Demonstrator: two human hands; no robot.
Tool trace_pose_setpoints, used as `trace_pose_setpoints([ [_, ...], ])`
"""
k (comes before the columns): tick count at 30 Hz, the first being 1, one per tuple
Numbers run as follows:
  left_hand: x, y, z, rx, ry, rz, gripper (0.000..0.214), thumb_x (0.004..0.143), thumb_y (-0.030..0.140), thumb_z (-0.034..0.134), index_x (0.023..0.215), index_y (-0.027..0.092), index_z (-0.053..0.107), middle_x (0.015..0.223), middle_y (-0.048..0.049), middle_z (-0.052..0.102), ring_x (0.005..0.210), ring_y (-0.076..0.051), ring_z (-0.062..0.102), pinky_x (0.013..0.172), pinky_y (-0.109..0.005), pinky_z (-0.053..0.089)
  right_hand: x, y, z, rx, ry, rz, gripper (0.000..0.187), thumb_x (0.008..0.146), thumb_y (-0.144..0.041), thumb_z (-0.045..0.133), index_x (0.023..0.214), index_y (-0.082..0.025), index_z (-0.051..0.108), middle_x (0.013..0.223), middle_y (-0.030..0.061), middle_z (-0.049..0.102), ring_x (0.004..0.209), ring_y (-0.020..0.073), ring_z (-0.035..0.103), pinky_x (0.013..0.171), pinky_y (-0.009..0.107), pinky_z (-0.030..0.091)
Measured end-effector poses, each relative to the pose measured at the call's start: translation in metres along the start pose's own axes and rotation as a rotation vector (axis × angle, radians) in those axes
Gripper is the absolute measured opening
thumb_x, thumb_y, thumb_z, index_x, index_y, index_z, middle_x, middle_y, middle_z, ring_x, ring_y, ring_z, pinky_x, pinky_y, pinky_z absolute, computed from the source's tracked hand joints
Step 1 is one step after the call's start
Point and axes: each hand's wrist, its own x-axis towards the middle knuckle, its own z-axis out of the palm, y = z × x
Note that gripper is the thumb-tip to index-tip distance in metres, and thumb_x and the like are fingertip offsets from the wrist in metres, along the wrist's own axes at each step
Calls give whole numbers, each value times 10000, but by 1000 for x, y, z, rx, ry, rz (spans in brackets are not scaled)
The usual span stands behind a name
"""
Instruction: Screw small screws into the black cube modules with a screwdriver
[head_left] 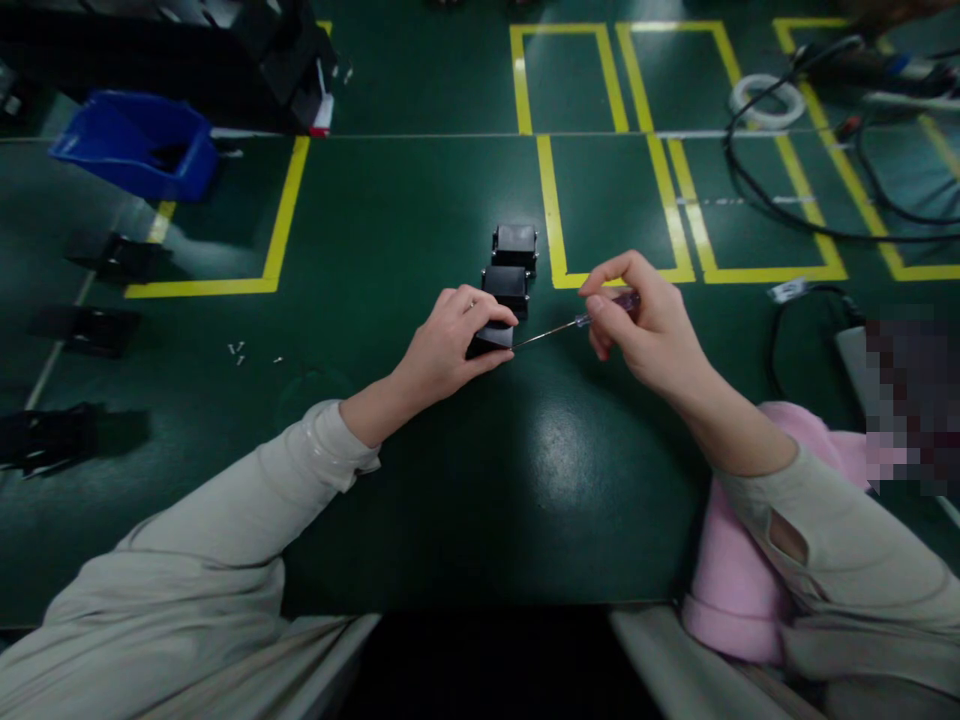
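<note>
My left hand (pixel 457 343) grips a small black block-shaped part (pixel 496 337) on the green table, thumb at its near side and fingers over its top. In my right hand (pixel 637 320) is a screwdriver (pixel 581 321), held by its clear purplish handle. Its thin shaft slants down to the left, and the tip meets the right side of the black part near my left thumb; the exact contact point is too small to tell. Just beyond stand two similar black parts (pixel 505 287) in a row, with small metal bits at their sides.
Several small screws (pixel 238 350) lie to the left. Further left are more black parts (pixel 49 438) and a blue bin (pixel 139 145). Yellow tape (pixel 559 230) marks the table. At right are a black cable (pixel 757 190), a white tape roll (pixel 766 101) and pink cloth (pixel 739 580) under my forearm.
</note>
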Motion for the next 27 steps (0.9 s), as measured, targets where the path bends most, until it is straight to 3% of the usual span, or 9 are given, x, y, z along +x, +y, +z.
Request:
trace_pose_setpoints([
  [5,0,0,0,-6,-5,-8,282,922,293,666,1183,222,589,1203,-74,595,1138,-266,534,979,-428,419,0,0,0,-72,13,4,283,949,-459,607,803,-223,551,437,-98,416,340,68,459,360,229,293],
  [10,0,0,-1,8,4,0,287,915,269,677,1183,214,589,1199,-77,595,1135,-264,535,966,-417,426,1,0,1,2,-2,-6,228,934,-442,637,936,-243,527,505,-98,485,384,78,487,388,235,344],
  [16,0,-1,0,3,13,16,286,916,276,683,1180,202,600,1182,-81,601,1120,-264,543,956,-414,429,1,-2,0,-73,6,12,292,940,-471,616,809,-219,550,435,-95,433,339,68,454,367,228,289],
  [21,0,1,-1,8,13,11,290,912,268,684,1180,195,600,1184,-89,599,1118,-269,540,953,-417,431,0,-2,0,4,-17,-7,225,932,-434,639,951,-239,528,500,-101,485,387,79,492,401,232,341],
  [27,1,1,-1,-4,2,5,284,913,278,679,1175,210,594,1187,-77,598,1128,-266,537,969,-426,425,1,-2,0,-75,7,25,300,920,-492,638,816,-226,547,433,-96,446,333,71,449,357,232,289],
])
